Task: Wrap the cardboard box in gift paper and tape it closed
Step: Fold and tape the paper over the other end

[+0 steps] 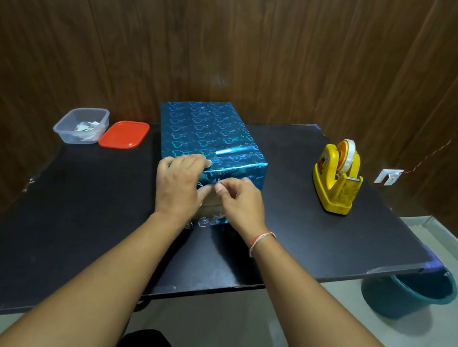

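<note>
Glossy blue foil paper [212, 133] sheathes the rectangular box; both hands' fingers [221, 187] pinch its near-end flap

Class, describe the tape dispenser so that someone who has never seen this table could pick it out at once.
Start at the black table and find the blue wrapped box at its middle. Look to the right of the box, where one object stands alone: the tape dispenser. It is the only yellow thing there, with a roll of tape upright on top.
</note>
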